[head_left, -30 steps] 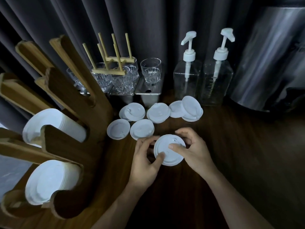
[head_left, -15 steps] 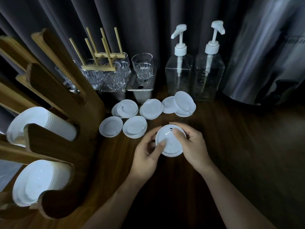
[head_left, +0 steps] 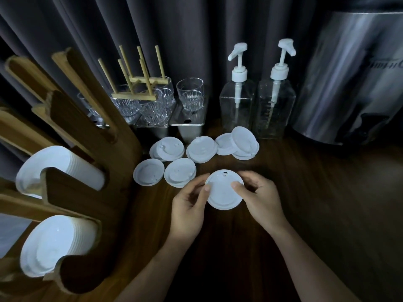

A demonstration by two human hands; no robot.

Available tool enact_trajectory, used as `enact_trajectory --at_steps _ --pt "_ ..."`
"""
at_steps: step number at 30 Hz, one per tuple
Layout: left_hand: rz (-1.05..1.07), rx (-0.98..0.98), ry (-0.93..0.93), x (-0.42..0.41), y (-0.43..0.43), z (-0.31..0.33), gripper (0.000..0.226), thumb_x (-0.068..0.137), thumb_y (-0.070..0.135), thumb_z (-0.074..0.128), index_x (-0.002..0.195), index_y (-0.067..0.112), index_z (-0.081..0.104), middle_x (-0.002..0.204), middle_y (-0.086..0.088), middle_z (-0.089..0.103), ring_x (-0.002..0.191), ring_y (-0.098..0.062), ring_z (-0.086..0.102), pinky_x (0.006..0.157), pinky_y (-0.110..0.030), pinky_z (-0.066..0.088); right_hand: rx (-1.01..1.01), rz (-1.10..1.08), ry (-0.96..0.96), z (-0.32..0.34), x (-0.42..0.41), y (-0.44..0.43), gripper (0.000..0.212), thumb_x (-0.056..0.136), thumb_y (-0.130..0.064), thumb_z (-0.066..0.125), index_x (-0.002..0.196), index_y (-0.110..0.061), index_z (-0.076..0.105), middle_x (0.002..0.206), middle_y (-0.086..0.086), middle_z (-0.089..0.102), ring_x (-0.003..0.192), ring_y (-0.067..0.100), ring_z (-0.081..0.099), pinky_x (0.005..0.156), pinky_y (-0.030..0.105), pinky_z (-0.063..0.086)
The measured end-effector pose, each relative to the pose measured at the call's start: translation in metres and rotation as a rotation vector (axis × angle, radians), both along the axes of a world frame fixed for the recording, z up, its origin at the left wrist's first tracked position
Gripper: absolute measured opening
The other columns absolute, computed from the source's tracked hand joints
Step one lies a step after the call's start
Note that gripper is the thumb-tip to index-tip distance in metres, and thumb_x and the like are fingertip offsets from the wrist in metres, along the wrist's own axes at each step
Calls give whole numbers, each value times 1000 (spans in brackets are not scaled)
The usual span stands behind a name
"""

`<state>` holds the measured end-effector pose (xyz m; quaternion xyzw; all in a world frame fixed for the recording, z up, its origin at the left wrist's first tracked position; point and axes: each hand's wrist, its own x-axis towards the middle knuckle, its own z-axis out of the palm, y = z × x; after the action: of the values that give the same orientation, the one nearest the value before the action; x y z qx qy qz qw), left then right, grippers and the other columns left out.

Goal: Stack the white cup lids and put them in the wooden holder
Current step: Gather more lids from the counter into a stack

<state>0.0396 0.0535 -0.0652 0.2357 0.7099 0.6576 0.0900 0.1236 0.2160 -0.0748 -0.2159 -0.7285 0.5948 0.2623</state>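
we look down on a dark wooden table point(head_left: 305, 203) with a fine grain, backed on the far side by a dark curtain point(head_left: 196, 40) hanging in deep folds. the light is dim.

at the left stands the wooden holder point(head_left: 82, 192), thick curved boards of brown wood with u-shaped slots. its upper slot holds a stack of lids point(head_left: 54, 168) lying on its side, and the lower slot holds a second stack point(head_left: 54, 243). both are white, round, thin plastic.

near the middle the left hand point(head_left: 187, 212) and the right hand point(head_left: 261, 197) hold one white lid point(head_left: 223, 191) between them above the table. each thumb lies on its top face and the fingers curl under the rim, so both hands grip it. the lid is round, with a small dark hole at its far edge.

just beyond it the loose lids point(head_left: 180, 172) lie scattered on the table, some overlapping, between the hands and the far things. behind them stand ribbed clear glasses point(head_left: 190, 94) on shiny metal trays point(head_left: 187, 122), a pale wooden peg rack point(head_left: 139, 83) among the glasses with its pegs pointing up, two clear square pump bottles point(head_left: 237, 101) with white pumps, and at the far right a big steel urn point(head_left: 349, 79).
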Motion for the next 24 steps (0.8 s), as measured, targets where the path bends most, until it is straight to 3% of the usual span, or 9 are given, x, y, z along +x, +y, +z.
enact_trajectory --at_steps 4,7,10,15,24 --pt "166 -232 377 -11 -12 -4 22 100 18 68 118 27 74 120 14 70 119 -3 63 95 -12 48 -8 -86 3 -1 -2 1 22 93 -13 74 102 -33 74 97 -20 76 97 1 72 86 27 59" --pt "299 -403 499 -26 -21 -9 31 95 10 73 123 21 75 126 6 64 124 -13 55 102 -28 49 -5 -117 -27 -2 -3 0 27 93 -14 74 101 -40 71 97 -23 75 97 1 71 82 35 62" --pt "331 -526 514 -39 -26 -14 38 91 7 76 128 17 72 129 -1 62 128 -21 54 106 -43 49 -1 -133 -66 -6 -6 0 26 92 -16 74 107 -37 72 99 -20 76 99 4 71 83 43 64" --pt "318 -582 496 -45 -26 -17 24 96 11 73 118 18 78 120 3 69 120 -18 61 103 -48 52 8 -149 -102 -7 -9 -1 30 90 -17 75 117 -31 71 106 -15 75 103 8 71 83 44 64" --pt "345 -386 459 -43 -24 -16 20 94 20 73 112 24 81 111 13 70 111 -10 65 98 -55 54 19 -172 -110 -3 -9 -3 34 89 -16 77 116 -35 68 104 -16 72 100 6 70 82 42 64"
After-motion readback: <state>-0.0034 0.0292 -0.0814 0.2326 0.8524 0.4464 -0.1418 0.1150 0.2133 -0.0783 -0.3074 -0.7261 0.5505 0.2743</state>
